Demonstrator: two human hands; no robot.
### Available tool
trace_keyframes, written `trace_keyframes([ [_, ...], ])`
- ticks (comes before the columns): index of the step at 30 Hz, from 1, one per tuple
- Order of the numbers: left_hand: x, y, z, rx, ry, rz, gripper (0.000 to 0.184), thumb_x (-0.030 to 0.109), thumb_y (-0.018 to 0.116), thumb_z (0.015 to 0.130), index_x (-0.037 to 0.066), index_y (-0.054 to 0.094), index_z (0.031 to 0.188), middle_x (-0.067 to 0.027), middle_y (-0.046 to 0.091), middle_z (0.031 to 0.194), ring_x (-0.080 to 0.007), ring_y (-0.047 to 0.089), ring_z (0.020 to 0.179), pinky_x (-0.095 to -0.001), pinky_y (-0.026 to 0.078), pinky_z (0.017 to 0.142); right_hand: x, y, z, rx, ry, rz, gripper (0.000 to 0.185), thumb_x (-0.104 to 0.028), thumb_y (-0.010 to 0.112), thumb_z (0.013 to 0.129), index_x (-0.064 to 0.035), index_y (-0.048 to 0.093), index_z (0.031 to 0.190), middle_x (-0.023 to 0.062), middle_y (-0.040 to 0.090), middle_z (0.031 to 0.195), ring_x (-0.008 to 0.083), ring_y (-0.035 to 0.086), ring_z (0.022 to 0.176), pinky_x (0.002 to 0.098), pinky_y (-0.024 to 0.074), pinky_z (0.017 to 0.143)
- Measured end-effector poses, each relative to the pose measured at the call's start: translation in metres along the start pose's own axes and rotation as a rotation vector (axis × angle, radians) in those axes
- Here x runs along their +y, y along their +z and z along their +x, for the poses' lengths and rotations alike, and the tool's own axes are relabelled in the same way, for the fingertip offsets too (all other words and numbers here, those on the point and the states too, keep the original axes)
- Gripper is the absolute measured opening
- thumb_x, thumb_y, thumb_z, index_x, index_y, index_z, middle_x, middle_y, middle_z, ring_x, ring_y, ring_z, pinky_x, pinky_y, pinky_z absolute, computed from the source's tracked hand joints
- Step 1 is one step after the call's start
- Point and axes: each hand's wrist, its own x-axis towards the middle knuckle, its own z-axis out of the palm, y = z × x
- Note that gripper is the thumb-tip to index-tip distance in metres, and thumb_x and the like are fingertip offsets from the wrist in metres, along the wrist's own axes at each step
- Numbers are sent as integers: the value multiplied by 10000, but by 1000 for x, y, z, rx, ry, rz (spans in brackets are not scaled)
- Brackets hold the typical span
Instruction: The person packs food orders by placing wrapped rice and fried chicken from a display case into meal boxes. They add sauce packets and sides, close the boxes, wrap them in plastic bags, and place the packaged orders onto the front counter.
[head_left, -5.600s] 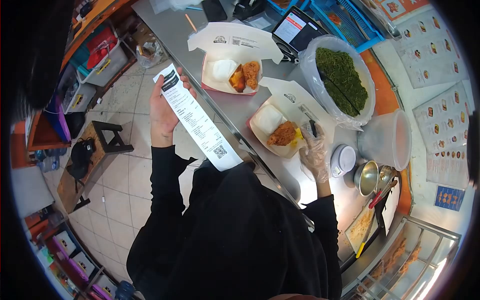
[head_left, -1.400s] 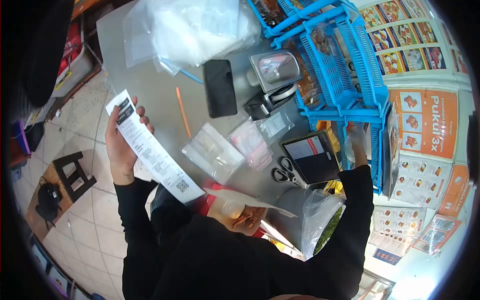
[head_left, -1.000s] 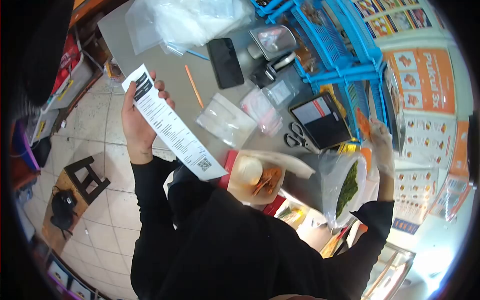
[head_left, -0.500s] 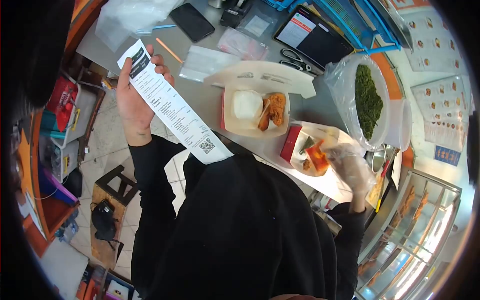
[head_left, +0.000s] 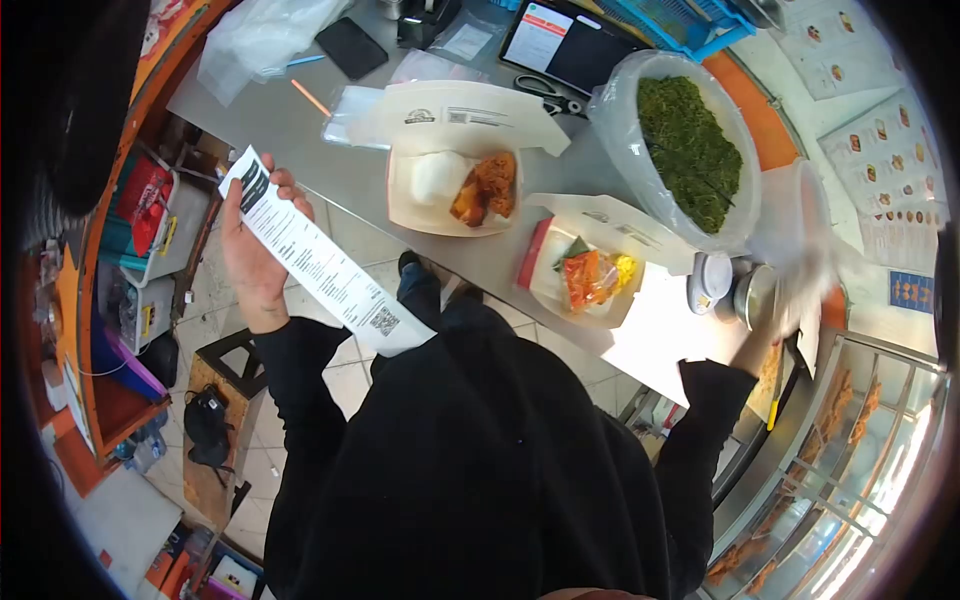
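My left hand (head_left: 255,245) is closed on a long printed paper receipt (head_left: 320,265) with a QR code at its lower end. On the right, my right hand (head_left: 795,275), in a clear plastic glove, is smeared by motion, so its fingers cannot be made out. It is nearest to a metal bowl (head_left: 757,298) and a clear plastic tub (head_left: 785,205). An open paper box (head_left: 540,268) holds orange-red food, a green piece and something yellow. Farther left, another open box (head_left: 400,205) contains white rice (head_left: 438,180) and fried chicken (head_left: 487,190).
A plastic-lined tub of shredded green leaves (head_left: 690,150) stands behind the boxes. Scissors (head_left: 547,93), a tablet (head_left: 565,50), a phone (head_left: 352,48) and plastic bags (head_left: 255,40) lie along the back. A glass display case (head_left: 830,470) with fried pieces is at right.
My right hand has moved from over the nearer box to the right, beside the metal bowl, uncovering the food. My left hand still holds the receipt. The view has shifted.
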Motion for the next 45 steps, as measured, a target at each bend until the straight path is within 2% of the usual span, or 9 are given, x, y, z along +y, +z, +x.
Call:
trace_keyframes([
  [7, -19, 6, -45, 70, 133, -24, 374, 278, 372, 891, 38, 436, 1171, -82, 469, 934, -198, 467, 873, -361, 391, 838, -28, 51, 105, 745, 88, 476, 455, -266, 439, 850, 13, 416, 1208, 154, 542, 1093, 223, 510, 1025, 310, 391, 876],
  [10, -22, 6, -55, 87, 166, 0, 369, 279, 376, 890, 36, 453, 1158, -84, 477, 930, -197, 472, 877, -351, 396, 830, 30, 130, 163, 1056, -511, -279, 366, -198, 435, 849, 14, 494, 1141, 158, 570, 1057, 265, 541, 989, 342, 409, 858],
  [14, -27, 8, -63, 117, 214, 25, 370, 291, 401, 886, 39, 461, 1150, -83, 497, 924, -197, 490, 861, -348, 412, 814, 47, 134, 141, -25, -238, -532, 347, -178, 428, 854, 13, 500, 1135, 154, 574, 1052, 261, 545, 980, 341, 411, 856],
  [24, -5, -14, -59, 234, 255, 3, 346, 229, 428, 857, 39, 450, 1146, -94, 515, 932, -206, 513, 863, -360, 418, 817, 46, 89, 125, -561, -222, -519, 307, -127, 411, 866, 12, 513, 1120, 144, 582, 1042, 253, 554, 957, 337, 415, 851],
  [32, 53, -93, 42, 268, 94, 191, 322, 86, 515, 742, 17, 484, 1054, -95, 543, 888, -222, 550, 830, -375, 462, 816, -160, 28, -46, -308, -208, 92, 308, -57, 370, 867, 22, 514, 1128, 134, 558, 1100, 224, 523, 1021, 320, 397, 872],
  [34, 72, -122, 69, 269, 11, 187, 328, 86, 519, 738, 28, 486, 1058, -92, 547, 890, -224, 554, 837, -378, 463, 815, -193, 74, -109, -457, -128, 678, 366, -150, 395, 878, 44, 442, 1185, 152, 494, 1170, 218, 465, 1085, 331, 330, 937],
  [36, 92, -147, 92, 290, -65, 176, 333, 90, 520, 736, 37, 487, 1063, -90, 550, 895, -226, 556, 841, -382, 463, 813, -256, 116, -157, -578, -63, 489, 395, -164, 415, 886, 44, 386, 1220, 196, 445, 1197, 256, 419, 1124, 324, 315, 950],
  [42, 160, -193, 117, 307, -186, 189, 330, 150, 465, 793, 34, 468, 1102, -95, 547, 920, -236, 565, 830, -390, 482, 780, -320, 269, -276, -105, 522, 367, 745, -493, 322, 879, 32, 60, 1339, 235, 35, 1391, 356, 106, 1283, 439, 135, 1032],
  [45, 177, -211, 122, 346, -230, 185, 336, 169, 438, 817, 31, 459, 1123, -96, 543, 925, -239, 566, 843, -396, 482, 783, -353, 294, -269, 160, 589, 376, 784, -522, 297, 872, 19, -23, 1341, 225, -13, 1396, 346, 66, 1293, 437, 126, 1038],
])
